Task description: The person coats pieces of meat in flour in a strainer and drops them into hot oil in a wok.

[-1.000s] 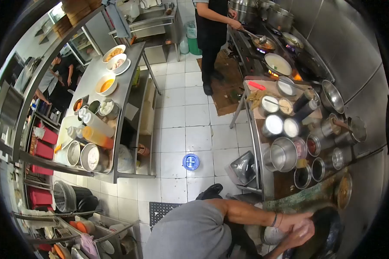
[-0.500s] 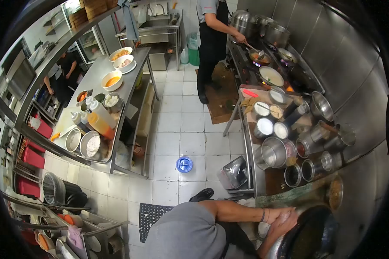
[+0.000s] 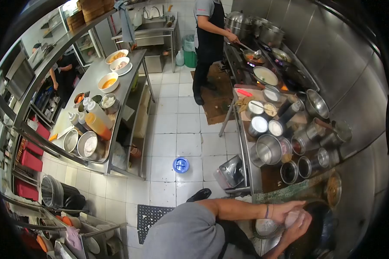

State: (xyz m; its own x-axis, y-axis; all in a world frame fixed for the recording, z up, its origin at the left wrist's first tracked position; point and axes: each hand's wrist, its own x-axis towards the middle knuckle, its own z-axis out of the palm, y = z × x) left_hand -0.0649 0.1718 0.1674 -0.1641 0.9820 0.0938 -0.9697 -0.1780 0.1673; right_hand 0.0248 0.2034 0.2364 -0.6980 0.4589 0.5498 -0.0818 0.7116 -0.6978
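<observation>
Both hands are pressed round a pale pink lump at the lower right. My left hand, with a bracelet at its wrist, closes on it from the upper left. From the lower right, my right hand wraps its fingers round the same lump. Beneath and left of the hands is a round metal container with whitish contents. A large dark wok lies close by on the right. The fingers partly hide the lump, and I cannot make out what it is.
Metal pots and white-filled containers crowd the side table. A co-worker stirs a pan at the stove. A blue-lidded container stands on the floor. Bowls and bottles occupy the left counter.
Both hands have risen slightly and shifted right since half a second ago, still round the lump. More of the metal container shows below them. The view has also shifted a little.
</observation>
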